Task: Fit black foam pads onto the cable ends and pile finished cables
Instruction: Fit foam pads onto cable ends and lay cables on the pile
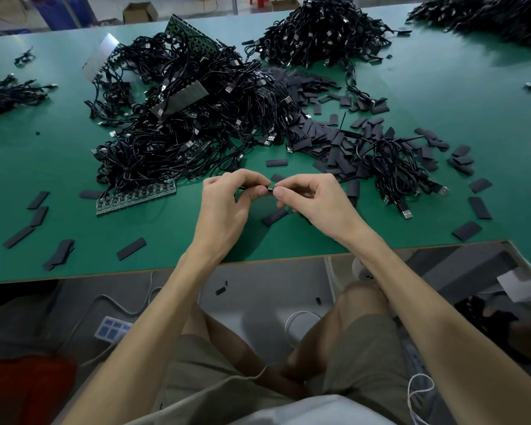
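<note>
Black foam pad [290,191], pinched in the right hand [314,201], meets the cable end [269,190] pinched by the left hand [224,207], held fingertip to fingertip just above the green table [74,167] (likely for alignment), with loose pads [334,145] and the cable pile [181,124] near.

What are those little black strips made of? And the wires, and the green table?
The strips look like soft matte foam: flat, dull, some bent. The wires seem coated in smooth black plastic or rubber, slightly shiny, with bright metal plugs. The table has a green matte top, maybe a rubber mat; I can't tell for sure.
</note>
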